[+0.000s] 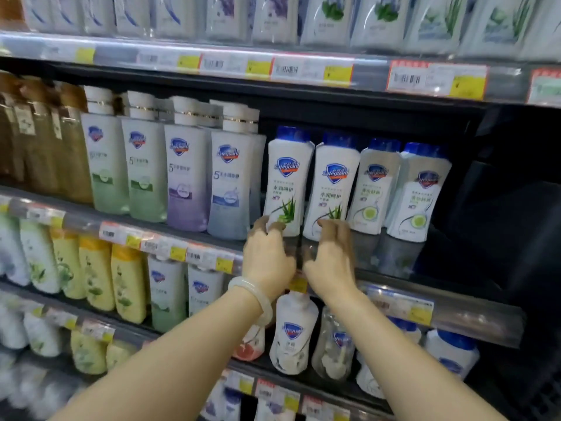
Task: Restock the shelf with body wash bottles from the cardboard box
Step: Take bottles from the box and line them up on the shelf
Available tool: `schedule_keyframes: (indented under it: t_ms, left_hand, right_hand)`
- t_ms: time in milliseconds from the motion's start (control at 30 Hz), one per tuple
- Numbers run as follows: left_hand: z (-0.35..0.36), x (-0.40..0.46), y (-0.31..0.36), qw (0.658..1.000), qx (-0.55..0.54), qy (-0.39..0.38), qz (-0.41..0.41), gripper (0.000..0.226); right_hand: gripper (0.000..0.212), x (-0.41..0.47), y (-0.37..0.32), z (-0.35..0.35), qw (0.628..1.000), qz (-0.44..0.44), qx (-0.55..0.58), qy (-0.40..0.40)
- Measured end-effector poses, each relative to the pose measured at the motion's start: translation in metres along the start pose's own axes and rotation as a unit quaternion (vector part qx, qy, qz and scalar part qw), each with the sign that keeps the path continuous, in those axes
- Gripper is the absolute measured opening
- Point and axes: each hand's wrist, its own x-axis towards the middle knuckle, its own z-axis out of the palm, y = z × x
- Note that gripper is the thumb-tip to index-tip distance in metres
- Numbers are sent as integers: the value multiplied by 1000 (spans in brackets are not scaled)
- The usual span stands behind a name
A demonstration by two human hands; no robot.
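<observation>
**A:** What's the setting?

**B:** A shop aisle, seen close up: tiers of shelving packed with toiletries, and price tags (337,72) clipped along every front rail. The middle shelf (403,302) carries the work. Its right part is dark and bare.

**A:** And the body wash?

**B:** Four white bottles with blue caps stand in a row on that shelf, right of a run of taller white-capped bottles (233,177). The two on the left of the four bear an aloe picture, the two on the right a green round fruit slice (420,192). The cardboard box doesn't show.

**A:** Where are the hands?

**B:** Both reach over the shelf's front rail. The left hand (268,258), with a pale bangle (258,296) on its wrist, has its fingers (261,224) curled round the base of the left aloe bottle (287,180), thumb on one side and the others on the front. The right hand (332,262) has its fingers (335,229) bent loosely against the foot of the second aloe bottle (332,189); touching, but I can't tell whether they truly grip it.

**A:** How do the bottles stand?

**B:** Both upright, just beside each other, labels facing out. The whole view is somewhat blurred.
</observation>
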Motion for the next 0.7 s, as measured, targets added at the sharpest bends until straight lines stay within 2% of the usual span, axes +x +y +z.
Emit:
schedule_keyframes:
  t_ms: [200, 267, 400, 533, 700]
  left_hand:
    - [-38, -26, -53, 987, 142, 34, 61, 44]
    - [-56, -34, -79, 976, 210, 14, 56, 47]
    - [-93, -64, -140, 946, 314, -75, -20, 56]
    - [-138, -105, -205, 927, 332, -133, -115, 42]
    - [-201, -162, -292, 901, 347, -178, -190, 37]
  right_hand:
    - [44, -16, -53, 25, 994, -101, -4, -38]
    - [39, -25, -73, 42, 988, -137, 10, -76]
    - [33, -47, -118, 85, 969, -182, 12, -167]
    - [41, -82, -177, 137, 931, -207, -46, -296]
    - [40, -149, -262, 202, 880, -270, -83, -382]
